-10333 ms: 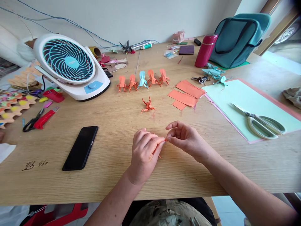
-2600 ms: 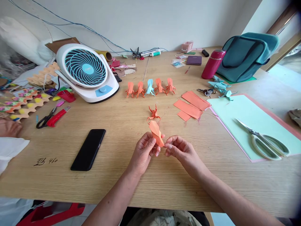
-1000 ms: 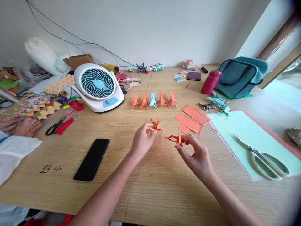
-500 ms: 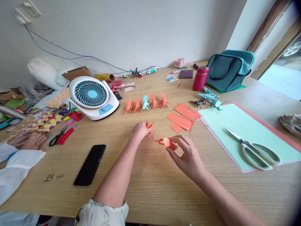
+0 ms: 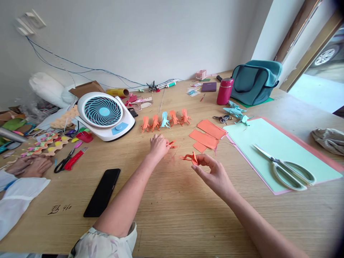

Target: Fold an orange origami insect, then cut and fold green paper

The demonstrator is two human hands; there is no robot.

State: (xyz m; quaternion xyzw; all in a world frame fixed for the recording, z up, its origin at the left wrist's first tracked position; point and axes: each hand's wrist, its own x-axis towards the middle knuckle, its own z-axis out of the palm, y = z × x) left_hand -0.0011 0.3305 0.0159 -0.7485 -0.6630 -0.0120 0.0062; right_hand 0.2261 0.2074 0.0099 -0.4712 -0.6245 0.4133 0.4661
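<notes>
Over the middle of the wooden table, my left hand [image 5: 159, 146] is closed on a small orange folded-paper piece [image 5: 172, 144], mostly hidden by my fingers. My right hand [image 5: 213, 172] pinches another orange paper figure [image 5: 192, 157] between thumb and fingers, its thin legs pointing left. Beyond my left hand stands a row of several folded-paper figures, orange [image 5: 173, 117] with one light blue [image 5: 165, 119] in the middle. Flat orange paper strips [image 5: 205, 138] lie past my right hand.
At right, scissors [image 5: 282, 167] rest on pale green sheets [image 5: 258, 134]. Behind are blue folded figures [image 5: 236, 111], keys [image 5: 223, 118], a pink flask [image 5: 224, 91] and a teal bag [image 5: 254, 84]. A fan [image 5: 103, 114], phone [image 5: 102, 193] and another person's hands [image 5: 33, 166] are at left.
The orange figure in my right hand has turned from lying flat to more upright. My left hand has rotated, tilting its orange piece lower. The view has shifted slightly.
</notes>
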